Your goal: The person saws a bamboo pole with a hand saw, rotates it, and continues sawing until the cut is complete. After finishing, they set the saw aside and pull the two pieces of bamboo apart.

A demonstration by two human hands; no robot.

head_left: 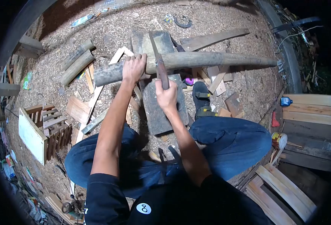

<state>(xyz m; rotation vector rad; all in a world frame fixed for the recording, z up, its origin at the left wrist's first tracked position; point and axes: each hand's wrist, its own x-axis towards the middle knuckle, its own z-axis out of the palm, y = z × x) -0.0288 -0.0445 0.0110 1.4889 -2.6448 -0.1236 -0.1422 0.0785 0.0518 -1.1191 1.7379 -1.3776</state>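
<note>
A long curved log [195, 59] lies across a worn wooden block [163, 108], its thick end to the left. My left hand [134, 68] is wrapped over the log, left of the blade. In my right hand [166, 94] is the wooden handle of a saw [154, 45], held just in front of the log. The narrow blade points away from me and crosses the log over the block. Its teeth are too small to make out.
Two short log pieces [77, 66] lie at the left. A slatted wooden crate [53, 127] stands lower left. Planks [214, 39] and offcuts lie on the chip-covered ground. A tin can [280, 140] and stacked boards [308, 105] are at the right.
</note>
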